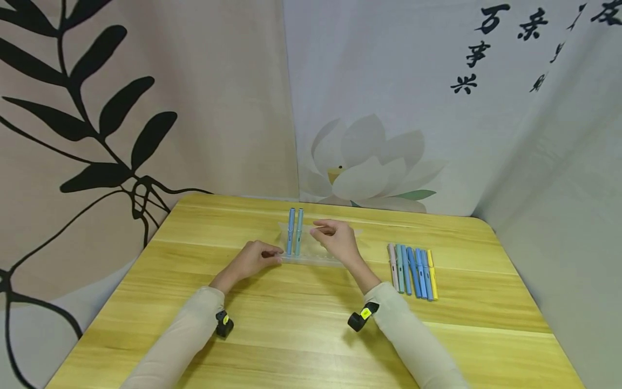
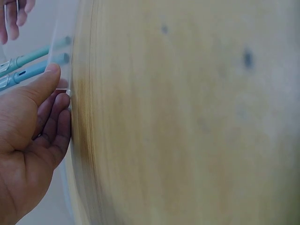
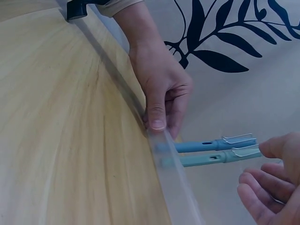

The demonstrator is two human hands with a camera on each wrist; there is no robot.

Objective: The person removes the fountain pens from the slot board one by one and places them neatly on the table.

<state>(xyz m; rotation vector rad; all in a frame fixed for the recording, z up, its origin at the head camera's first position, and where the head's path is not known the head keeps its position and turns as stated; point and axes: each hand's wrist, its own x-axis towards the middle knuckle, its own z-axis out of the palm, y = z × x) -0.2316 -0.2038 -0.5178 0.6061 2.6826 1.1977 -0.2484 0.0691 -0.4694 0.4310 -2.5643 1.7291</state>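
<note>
A clear plastic pen stand (image 1: 316,261) lies across the middle of the table, with a blue pen (image 1: 290,232) and a mint-green pen (image 1: 298,232) side by side near its left end. My left hand (image 1: 255,256) pinches that end; in the left wrist view its thumb (image 2: 47,84) presses the clear strip and the other fingers curl at the edge. My right hand (image 1: 337,240) hovers just right of the mint pen, fingers loosely bent, with nothing seen in it. In the right wrist view its thumb appears close to the pen's clip end; whether they touch I cannot tell.
To the right on the wooden table (image 1: 301,335) lies a row of several pens: a pinkish-grey pen (image 1: 393,267), green and blue ones, and a yellow pen (image 1: 432,274) at the outer end. A printed cloth backdrop (image 1: 233,108) stands behind the table's far edge.
</note>
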